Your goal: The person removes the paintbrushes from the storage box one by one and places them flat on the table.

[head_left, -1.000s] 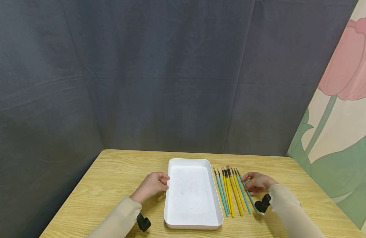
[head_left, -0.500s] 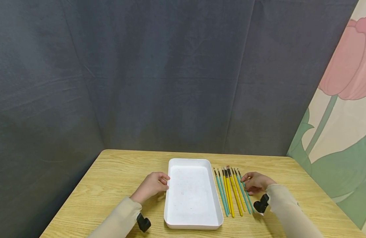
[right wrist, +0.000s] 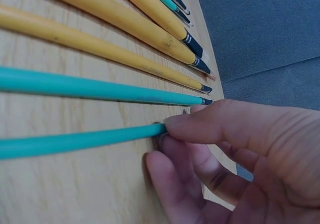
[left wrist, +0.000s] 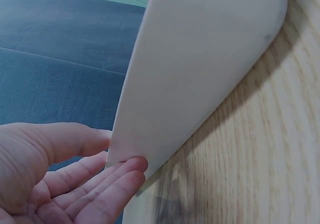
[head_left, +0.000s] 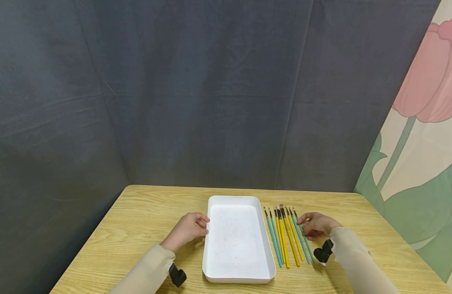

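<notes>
A white rectangular tray [head_left: 236, 241] lies on the wooden table. At its left side is my left hand [head_left: 189, 229], with fairly straight fingers touching the outer wall and the thumb tip at the rim in the left wrist view. To the tray's right, several paintbrushes with yellow and teal handles lie side by side, bristles away from me. My right hand [head_left: 316, 225] pinches the rightmost teal paintbrush [right wrist: 85, 140] near its bristle end, between thumb and fingers. Those fingers hide its tip in the right wrist view. Beside it lies another teal paintbrush [right wrist: 100, 87].
A yellow paintbrush [right wrist: 100, 49] lies past the two teal ones. The wooden table [head_left: 156, 204] extends to both sides of the tray. A dark curtain [head_left: 211, 102] hangs behind it, and a wall with a painted tulip [head_left: 424, 81] stands at the right.
The handle end of the rightmost teal paintbrush has swung slightly left, towards the other brushes. My right wrist has shifted slightly left with it. My left hand and the tray have stayed put.
</notes>
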Tool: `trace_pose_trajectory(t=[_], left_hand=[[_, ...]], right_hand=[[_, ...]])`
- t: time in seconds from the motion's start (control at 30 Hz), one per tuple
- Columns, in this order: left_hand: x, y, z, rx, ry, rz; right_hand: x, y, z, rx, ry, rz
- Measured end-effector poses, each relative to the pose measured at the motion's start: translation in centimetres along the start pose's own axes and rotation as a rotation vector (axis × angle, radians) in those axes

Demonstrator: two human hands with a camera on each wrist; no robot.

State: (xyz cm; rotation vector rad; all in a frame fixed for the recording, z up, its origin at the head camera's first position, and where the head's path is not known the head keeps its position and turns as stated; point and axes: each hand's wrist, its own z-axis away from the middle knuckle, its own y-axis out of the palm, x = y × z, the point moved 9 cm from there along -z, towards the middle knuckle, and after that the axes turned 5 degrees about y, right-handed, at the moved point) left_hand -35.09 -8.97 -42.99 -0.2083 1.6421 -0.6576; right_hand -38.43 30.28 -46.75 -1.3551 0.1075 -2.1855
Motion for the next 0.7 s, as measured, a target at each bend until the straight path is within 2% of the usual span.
trace_pose_trajectory(t=[0.2,0.4,0.7], left_hand=[[0.20,0.04,-0.16,0.002,0.002,-0.001],[0.01,-0.09,0.02,0.000,0.020,0.005],[-0.11,-0.12,0.10,0.004,0.022,0.009]], right_hand=[[-0.05,0.21,-0.08,0.048,-0.017,-0.035],[-0.18,0.09,-0.19,0.034,-0.013,-0.038],[-0.25,-0.09,0.20,0.058,-0.030,-0.041]])
